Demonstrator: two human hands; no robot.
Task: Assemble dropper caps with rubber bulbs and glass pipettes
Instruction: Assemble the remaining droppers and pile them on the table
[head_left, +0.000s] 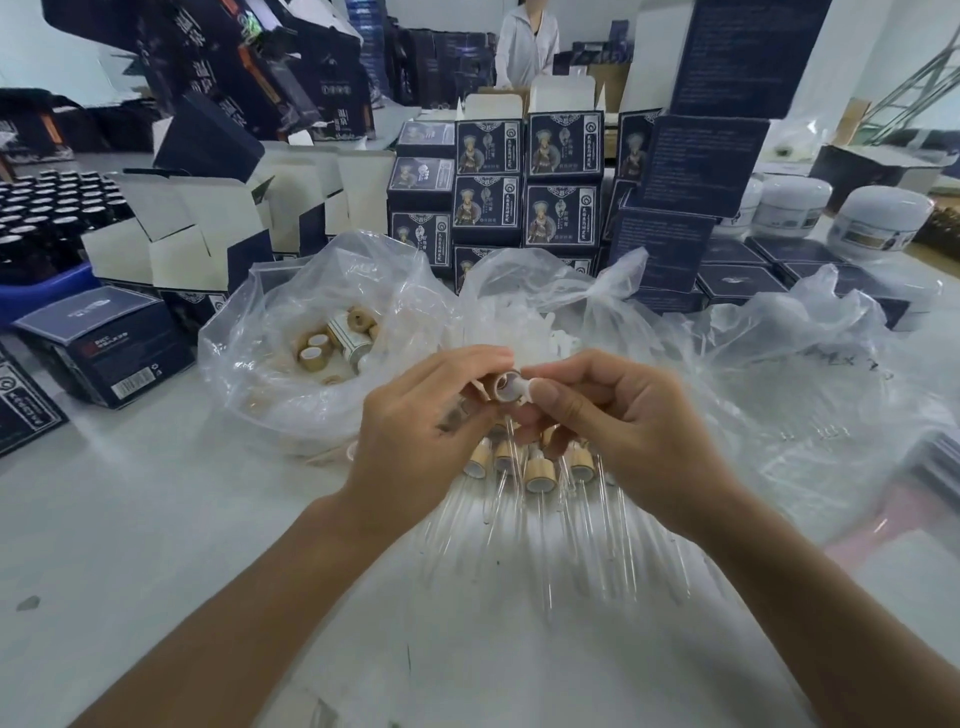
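Dropper cap (506, 387) sat pinched in both hands, left hand (426, 426) & right hand (613, 421), above bench (156, 519). Approx. four finished droppers (537, 470) lay below; loose caps (317, 353) still bagged, plenty left.

Bright even indoor light, soft shadows, wide-angle edge bending, blurred right edge

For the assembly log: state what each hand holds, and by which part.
Both hands share one dropper cap. The left hand pinches its wooden collar; the right hand pinches the white bulb at its mouth.
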